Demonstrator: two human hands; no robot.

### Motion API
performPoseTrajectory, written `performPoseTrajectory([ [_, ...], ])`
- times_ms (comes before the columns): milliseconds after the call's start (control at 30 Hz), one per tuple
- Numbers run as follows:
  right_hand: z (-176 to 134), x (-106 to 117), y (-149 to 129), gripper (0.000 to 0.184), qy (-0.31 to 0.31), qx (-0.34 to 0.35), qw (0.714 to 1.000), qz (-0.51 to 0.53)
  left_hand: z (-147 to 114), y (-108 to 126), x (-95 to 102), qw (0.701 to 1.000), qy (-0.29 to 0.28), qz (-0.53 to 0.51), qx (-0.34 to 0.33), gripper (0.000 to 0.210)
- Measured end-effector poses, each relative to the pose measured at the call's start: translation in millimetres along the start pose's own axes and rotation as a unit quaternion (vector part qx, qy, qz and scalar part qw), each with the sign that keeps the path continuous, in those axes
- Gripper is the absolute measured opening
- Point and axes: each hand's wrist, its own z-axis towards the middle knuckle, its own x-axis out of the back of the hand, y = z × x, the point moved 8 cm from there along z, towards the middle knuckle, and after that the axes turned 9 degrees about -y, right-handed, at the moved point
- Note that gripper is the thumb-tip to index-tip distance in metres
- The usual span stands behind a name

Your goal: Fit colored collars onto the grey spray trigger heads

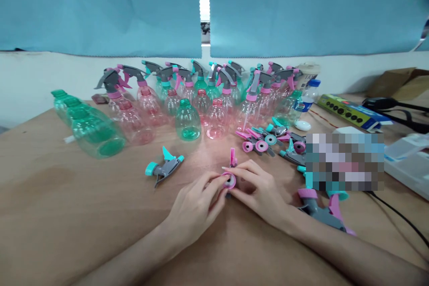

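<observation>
Both hands meet over the table around a pink and grey trigger sprayer head point(229, 181), its round collar turned towards me and its pink trigger pointing away. My left hand point(201, 199) pinches the collar from the left, fingertips at its opening. From the right, my right hand point(259, 190) grips the same sprayer head with thumb and fingers. Most of the grey body is hidden by the fingers. To the left of my hands lies a teal and grey sprayer head point(165, 167). A pile of loose sprayer heads point(264, 140) lies beyond my right hand.
Behind stand several pink and green bottles, many fitted with sprayers; a green bottle point(188, 120) stands in front. More green bottles point(97, 132) are at the left. At the right are a boxed power strip point(351, 111), a water bottle point(310, 94), a white tray point(409, 156) and a black cable point(395, 208).
</observation>
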Motion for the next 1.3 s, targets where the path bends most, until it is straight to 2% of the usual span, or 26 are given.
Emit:
performPoseTrajectory([
  [400,0,-2,7,0.031,-0.021,-0.034,0.999,0.031,1,-9,-4.0,0.997,-0.039,-0.058,0.016,0.031],
  [633,-1,-7,8,0.033,-0.034,-0.042,0.998,0.041,0,-6,-6.8,0.997,-0.035,-0.064,0.017,0.031],
  [800,0,-6,6,0.034,-0.019,-0.029,0.999,0.029,-1,-3,-11.8,0.997,-0.036,-0.058,0.026,0.038],
  [1033,0,-6,5,0.035,-0.022,-0.033,0.999,0.028,4,-2,-11.6,0.994,-0.071,-0.083,0.030,0.035],
  [1133,0,-7,6,0.035,-0.027,-0.033,0.999,0.033,5,-2,-10.7,0.994,-0.085,-0.059,0.020,0.034],
  [1300,0,-7,6,0.032,-0.022,-0.024,0.999,0.023,3,-8,-6.9,0.998,-0.053,0.008,0.040,0.034],
])
